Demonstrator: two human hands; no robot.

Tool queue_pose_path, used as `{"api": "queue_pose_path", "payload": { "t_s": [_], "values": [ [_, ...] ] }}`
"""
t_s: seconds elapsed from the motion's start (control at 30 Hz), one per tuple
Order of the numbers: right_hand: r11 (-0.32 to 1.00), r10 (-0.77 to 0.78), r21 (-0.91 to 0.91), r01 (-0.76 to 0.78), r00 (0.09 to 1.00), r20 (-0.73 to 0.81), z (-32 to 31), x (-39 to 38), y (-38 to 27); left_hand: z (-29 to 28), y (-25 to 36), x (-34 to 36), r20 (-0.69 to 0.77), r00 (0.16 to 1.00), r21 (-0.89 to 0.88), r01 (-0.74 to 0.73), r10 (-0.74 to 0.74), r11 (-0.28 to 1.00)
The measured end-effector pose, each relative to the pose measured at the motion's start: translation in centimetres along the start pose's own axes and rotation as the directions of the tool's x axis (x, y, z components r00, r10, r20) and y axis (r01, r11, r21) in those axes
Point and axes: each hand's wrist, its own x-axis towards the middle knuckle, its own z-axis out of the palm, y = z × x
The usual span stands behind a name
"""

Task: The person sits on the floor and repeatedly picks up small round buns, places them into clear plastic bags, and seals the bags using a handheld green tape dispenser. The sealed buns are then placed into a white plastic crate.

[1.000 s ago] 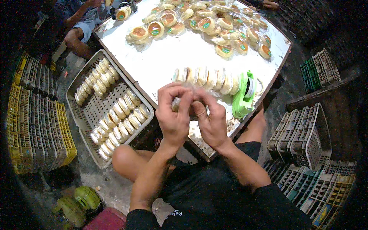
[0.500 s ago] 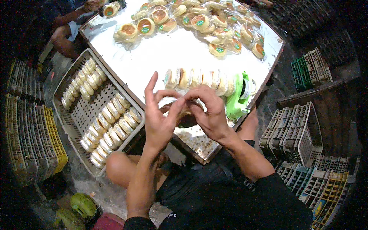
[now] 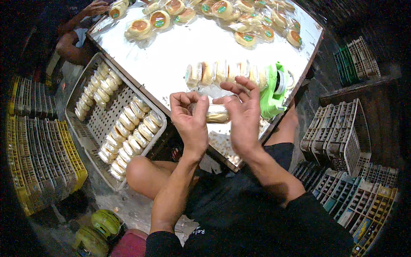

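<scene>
A small round bun (image 3: 218,115) in clear plastic wrap is held on edge above the table's near corner. My left hand (image 3: 189,122) is closed on its left end, thumb on top and fingers curled. At its right end is my right hand (image 3: 245,122), slightly blurred, upper fingers raised and apart; its thumb is close to the wrap, though whether it presses is unclear. Just beyond my hands, a row of wrapped buns (image 3: 220,72) stands on edge on the white table (image 3: 171,64). A green tape dispenser (image 3: 270,96) stands at the row's right end.
Loose bagged buns (image 3: 222,9) with green labels lie at the table's far side. Left of the table, a grey perforated crate (image 3: 96,124) holds rows of wrapped buns. Stacked crates (image 3: 47,158) flank both sides. Another person's hand (image 3: 97,7) is at far left.
The bun now shows side-on between my hands. My right hand has left its pinch and raised its fingers; my left fingers have curled in. The view has shifted slightly.
</scene>
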Motion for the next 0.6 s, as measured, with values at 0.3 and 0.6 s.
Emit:
{"api": "queue_pose_path", "payload": {
  "t_s": [0.3, 0.6],
  "values": [
    [0.37, -0.115, -0.913, -0.174, 0.966, -0.231, -16.9, 2.9, 2.7, 0.0, -0.6, 0.5, 0.032, 0.999, 0.076, 0.016, -0.018, 0.997],
    [0.656, -0.028, -0.734, -0.173, 0.967, -0.253, -17.8, -1.1, 2.4, 0.3, -1.1, 1.9, 0.086, 0.995, 0.269, -0.077, 0.056, 0.96]
  ]
}}
